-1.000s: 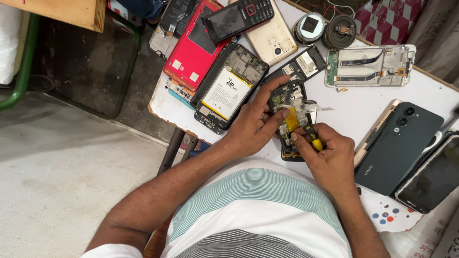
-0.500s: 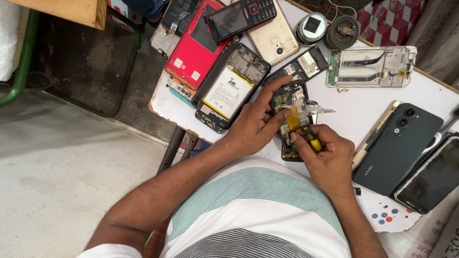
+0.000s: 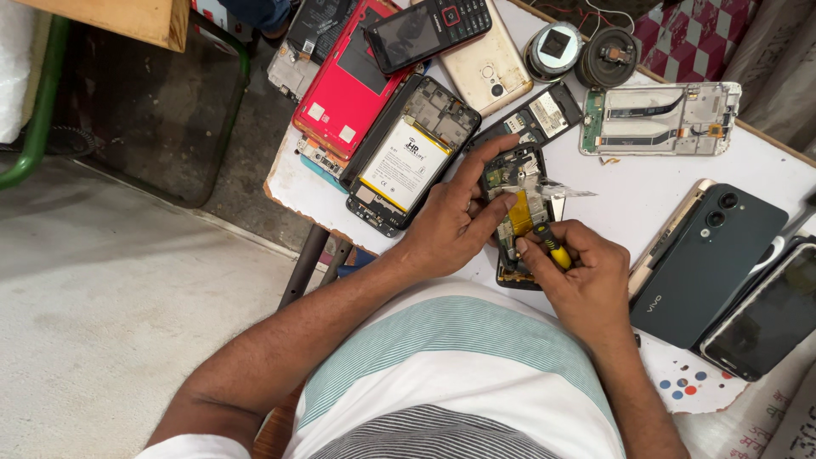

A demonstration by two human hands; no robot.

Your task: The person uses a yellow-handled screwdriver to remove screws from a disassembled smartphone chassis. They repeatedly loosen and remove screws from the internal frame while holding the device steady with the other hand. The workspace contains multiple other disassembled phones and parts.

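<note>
An opened black phone [image 3: 515, 180] with its boards bare lies on the white table [image 3: 629, 191] in front of me. My left hand [image 3: 455, 219] rests on its left side, fingers pressing the frame and a yellow part inside. In my right hand [image 3: 578, 276] is a small screwdriver with a yellow and black handle [image 3: 552, 248], its tip down in the phone's lower half. A thin clear strip [image 3: 561, 192] sticks out to the right of the phone.
An open phone showing a white battery [image 3: 412, 157], a red back cover [image 3: 353, 81], a black keypad phone [image 3: 429, 30] and a gold phone [image 3: 489, 68] lie at the left. A bare frame [image 3: 659, 119] sits at the back, dark phones [image 3: 710, 263] at the right.
My hands have hardly moved on the opened phone. The screwdriver stays in the right hand, its tip still at the phone's lower half.
</note>
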